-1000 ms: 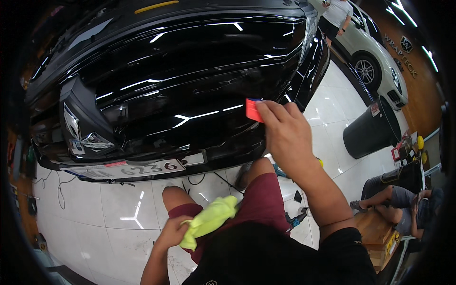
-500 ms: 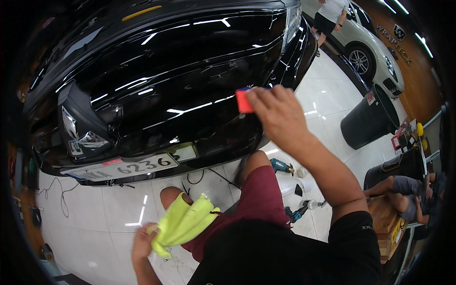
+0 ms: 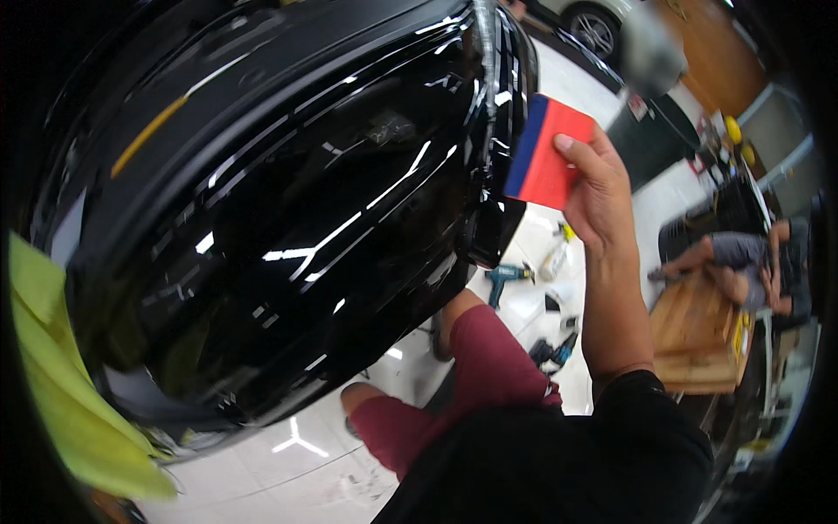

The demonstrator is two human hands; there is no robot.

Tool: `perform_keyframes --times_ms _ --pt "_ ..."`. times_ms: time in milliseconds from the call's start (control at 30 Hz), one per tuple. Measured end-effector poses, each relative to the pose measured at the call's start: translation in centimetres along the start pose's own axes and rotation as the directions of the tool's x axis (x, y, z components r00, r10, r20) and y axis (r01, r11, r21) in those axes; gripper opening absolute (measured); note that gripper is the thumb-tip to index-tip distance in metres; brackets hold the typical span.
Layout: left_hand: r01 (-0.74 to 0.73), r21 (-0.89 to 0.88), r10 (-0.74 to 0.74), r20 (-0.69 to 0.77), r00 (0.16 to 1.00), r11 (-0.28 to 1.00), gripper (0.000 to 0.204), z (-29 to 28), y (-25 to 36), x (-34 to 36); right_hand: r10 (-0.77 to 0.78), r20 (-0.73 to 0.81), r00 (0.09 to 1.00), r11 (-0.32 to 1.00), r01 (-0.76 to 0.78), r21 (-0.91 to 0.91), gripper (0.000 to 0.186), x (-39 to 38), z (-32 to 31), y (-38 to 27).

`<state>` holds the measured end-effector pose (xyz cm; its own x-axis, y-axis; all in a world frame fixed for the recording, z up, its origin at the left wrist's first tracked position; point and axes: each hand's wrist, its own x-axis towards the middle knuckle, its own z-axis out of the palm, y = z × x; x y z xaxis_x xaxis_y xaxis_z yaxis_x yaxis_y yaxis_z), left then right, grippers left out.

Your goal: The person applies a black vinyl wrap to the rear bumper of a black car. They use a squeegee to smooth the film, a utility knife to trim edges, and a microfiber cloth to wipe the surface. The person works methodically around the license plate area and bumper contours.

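While the person crouches by the car, this is how things stand:
Cloth: a yellow-green microfibre cloth (image 3: pixel 61 384) hangs at eight o'clock; the left hand is out of sight, so its grip cannot be told.
Car: the glossy black car body (image 3: pixel 288 218) fills the middle.
Squeegee: a flat red plastic card with a blue edge (image 3: pixel 546 150) at one o'clock, just beside the car's edge.
Right hand: the right hand (image 3: pixel 602 188) pinches that card.
Floor: a teal power drill (image 3: pixel 506 278) lies on white tiles (image 3: pixel 297 454).
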<state>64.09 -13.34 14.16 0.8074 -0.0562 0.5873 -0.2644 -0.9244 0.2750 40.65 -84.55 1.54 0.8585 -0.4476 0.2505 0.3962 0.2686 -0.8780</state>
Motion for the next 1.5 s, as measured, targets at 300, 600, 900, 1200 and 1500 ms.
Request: perform_keyframes --times_ms 300,600,900,1200,1500 --pt "-0.432 0.216 0.283 0.496 0.821 0.876 0.035 3.3 12.1 20.5 0.437 -0.342 0.832 0.879 -0.313 0.361 0.044 -12.1 1.1 -4.0" --pt "-0.856 -0.491 0.937 0.347 -0.022 0.162 0.022 16.0 52.3 -3.2 0.456 -0.321 0.83 0.493 0.065 0.868 0.071 -19.4 6.8 3.8" --pt "-0.896 -0.333 0.841 0.355 -0.408 -0.294 0.019 21.6 55.5 -5.7 0.353 -0.71 0.609 0.933 -0.285 0.219 0.029 -14.7 14.5 8.8" --pt "-0.908 -0.336 0.866 0.342 -0.365 -0.25 0.009 22.9 55.9 -5.7 0.222 -0.802 0.555 0.965 -0.244 0.097 0.025 -11.7 15.7 9.3" --pt "-0.846 -0.486 0.842 0.344 -0.417 -0.22 0.012 23.1 56.0 -6.2 0.102 -0.839 0.535 0.868 -0.46 -0.188 0.023 -10.2 16.7 7.3"
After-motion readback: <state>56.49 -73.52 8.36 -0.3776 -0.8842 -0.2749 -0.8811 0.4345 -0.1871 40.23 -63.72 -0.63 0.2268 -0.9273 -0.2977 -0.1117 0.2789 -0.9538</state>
